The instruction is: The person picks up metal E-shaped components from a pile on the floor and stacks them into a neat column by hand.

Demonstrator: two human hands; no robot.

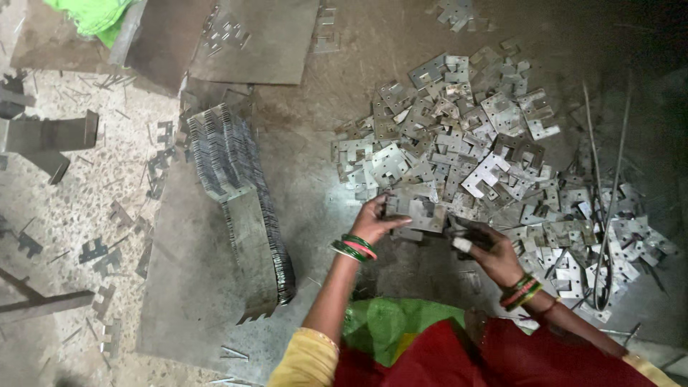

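My left hand grips a small stack of flat notched metal plates, holding it at its left edge just above the floor. My right hand is close beside it at the lower right, fingers curled around a small dark piece, with a white wrap on one fingertip. Both wrists carry green and red bangles. A large loose heap of the same grey stamped plates spreads on the floor right behind and to the right of both hands.
A long leaning row of stacked plates lies on a metal sheet to the left. More sheets lie at the top. Thin metal rods cross the heap at right. Scrap offcuts litter the speckled floor. Green cloth top left.
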